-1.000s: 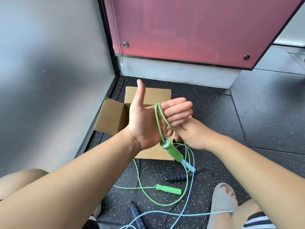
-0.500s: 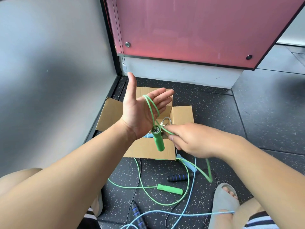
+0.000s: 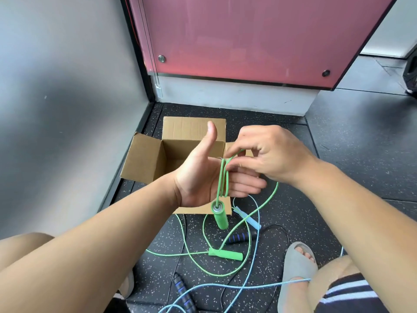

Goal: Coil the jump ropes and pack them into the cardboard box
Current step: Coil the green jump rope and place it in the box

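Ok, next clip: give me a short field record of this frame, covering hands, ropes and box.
left hand: open, palm up, green rope looped around the fingers
right hand: pinching the green rope, laying another loop
green handles: one hanging below the left hand, one on the floor
other ropes: light blue and black, uncoiled on the floor
cardboard box: open, contents hidden by the hands

**Camera setup: single head view**

One wide-angle camera, head-worn, looks forward and steeply down. Both forearms enter from the bottom edge; left hand [image 3: 200,177] and right hand [image 3: 268,154] sit near frame centre, close to the lens. Beyond the hands: open cardboard box [image 3: 144,161], then the wall base. Below them: speckled floor [image 3: 352,159]. No second view, so no overlap.
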